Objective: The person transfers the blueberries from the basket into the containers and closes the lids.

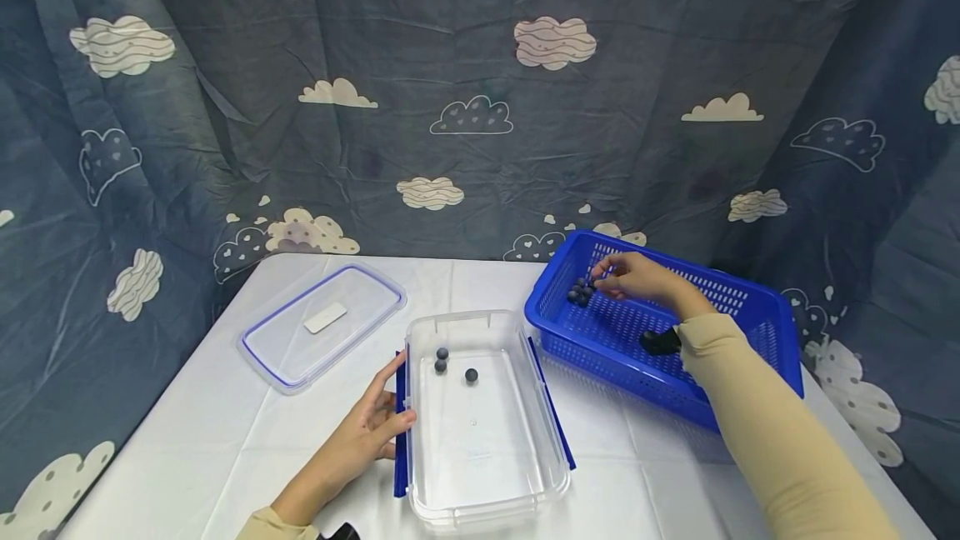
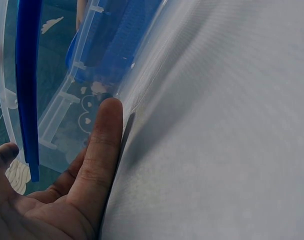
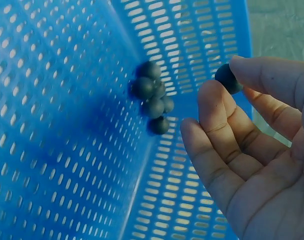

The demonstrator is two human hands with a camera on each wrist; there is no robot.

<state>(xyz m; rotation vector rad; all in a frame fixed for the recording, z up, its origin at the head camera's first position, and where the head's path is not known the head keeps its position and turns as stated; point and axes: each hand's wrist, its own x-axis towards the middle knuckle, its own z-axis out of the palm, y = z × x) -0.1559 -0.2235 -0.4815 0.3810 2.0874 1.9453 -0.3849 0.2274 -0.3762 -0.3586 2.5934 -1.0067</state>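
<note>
Picking stage: my right fingers [image 3: 212, 102] pinch a dark ball [image 3: 226, 80]; carriage to the clear container [image 1: 487, 432] appears due. My left fingers [image 2: 98, 150] touch its side, grip unclear.

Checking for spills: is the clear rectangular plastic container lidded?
No, the container is open; the clear, blue-lined plastic lid lies beside it on the white tablecloth.

Head view: wrinkled dark blue-grey fabric backdrop [image 1: 420, 40] wraps from 9 through 12 to 3 o'clock, filled pale cloud prints [image 1: 122, 46] at 10 and 2, outlined cloud [image 1: 471, 116] at 12. White cloth-covered table [image 1: 202, 432] spans 6 o'clock, fold creases showing. Light's diffuse, fairly even across the fabric.
</note>
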